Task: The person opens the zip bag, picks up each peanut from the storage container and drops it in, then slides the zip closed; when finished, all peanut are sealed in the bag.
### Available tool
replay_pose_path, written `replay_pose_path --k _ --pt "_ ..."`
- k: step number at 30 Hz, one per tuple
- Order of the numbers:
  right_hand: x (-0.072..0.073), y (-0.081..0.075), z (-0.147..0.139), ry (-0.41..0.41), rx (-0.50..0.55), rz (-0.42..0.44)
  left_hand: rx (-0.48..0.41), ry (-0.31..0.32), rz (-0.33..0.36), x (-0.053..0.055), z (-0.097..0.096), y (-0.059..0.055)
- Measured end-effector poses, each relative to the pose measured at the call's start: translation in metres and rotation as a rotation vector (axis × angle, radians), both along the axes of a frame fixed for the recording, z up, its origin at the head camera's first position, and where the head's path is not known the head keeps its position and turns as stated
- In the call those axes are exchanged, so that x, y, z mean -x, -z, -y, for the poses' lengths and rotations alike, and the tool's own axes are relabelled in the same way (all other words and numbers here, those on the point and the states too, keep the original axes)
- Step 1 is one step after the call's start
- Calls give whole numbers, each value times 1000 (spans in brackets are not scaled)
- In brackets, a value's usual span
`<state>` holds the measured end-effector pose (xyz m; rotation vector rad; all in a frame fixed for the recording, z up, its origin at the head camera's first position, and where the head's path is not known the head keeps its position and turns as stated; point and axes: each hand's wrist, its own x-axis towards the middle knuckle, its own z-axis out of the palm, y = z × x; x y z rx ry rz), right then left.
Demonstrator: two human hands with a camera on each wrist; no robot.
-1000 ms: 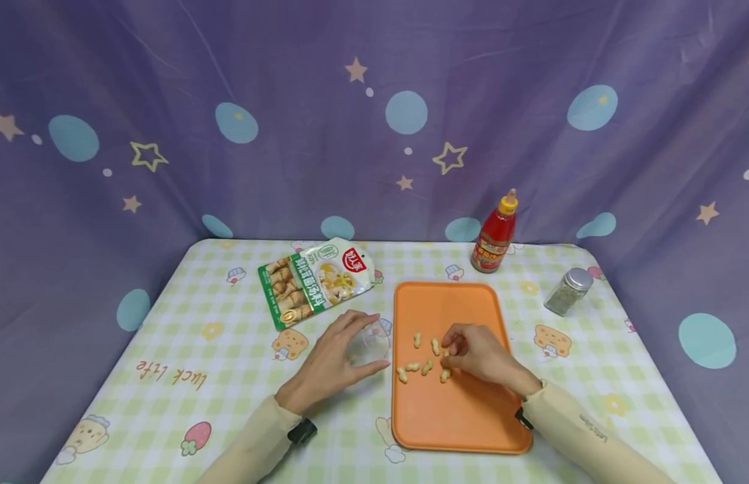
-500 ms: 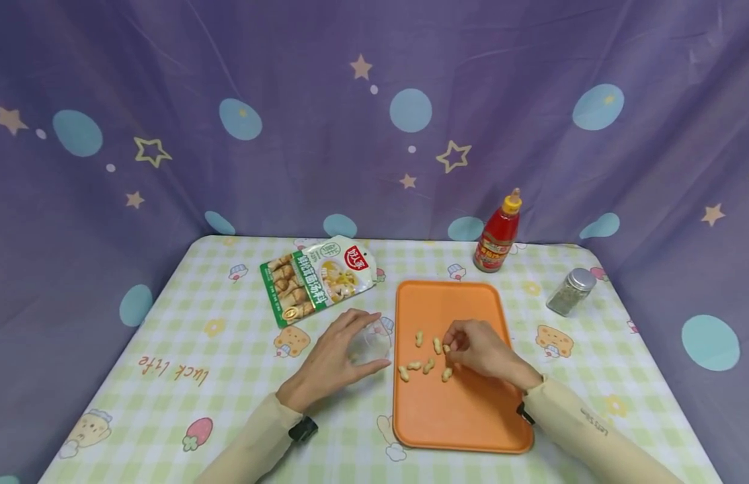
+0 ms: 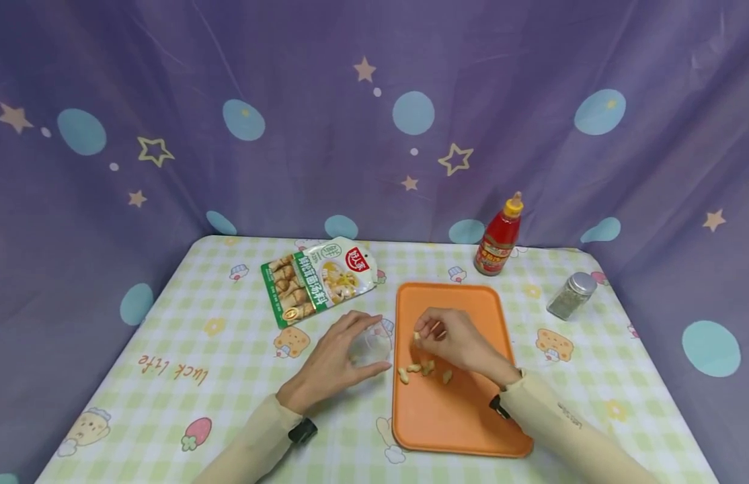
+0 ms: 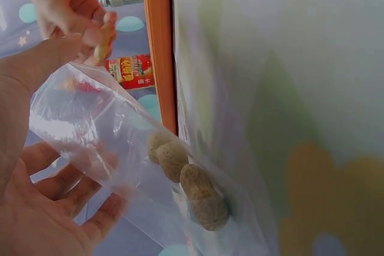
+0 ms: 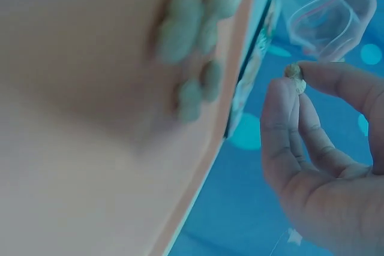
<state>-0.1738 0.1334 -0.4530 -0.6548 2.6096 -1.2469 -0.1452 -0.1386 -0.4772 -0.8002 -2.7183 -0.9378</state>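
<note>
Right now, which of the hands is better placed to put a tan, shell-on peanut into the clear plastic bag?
The right hand, likely: it pinches a tan peanut over the rectangular orange tray, while the left hand holds the clear plastic bag open.

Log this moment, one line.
left hand: holds clear plastic bag; bag contents: whole tan peanuts; right hand: pinches another peanut above orange rectangular tray

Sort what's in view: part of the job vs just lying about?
Likely the job:
in-shell peanuts on the orange tray
single peanut pinched in the right hand
clear zip bag, peanuts inside, held by the left hand

Likely lying about:
mushroom soup-base packet
yellow-capped red sauce bottle
silver-lidded herb jar
</note>
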Motion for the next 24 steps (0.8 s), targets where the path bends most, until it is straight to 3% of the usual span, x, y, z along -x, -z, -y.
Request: replay_pose_path --k 8,14,24 --pt "0 -4 32 -61 113 -19 -10 36 -32 -1 0 0" --pt "-3 -3 45 -83 133 18 0 44 -42 -2 1 -1" --pt "-5 -3 48 -85 127 38 -1 30 -1 -3 2 -1"
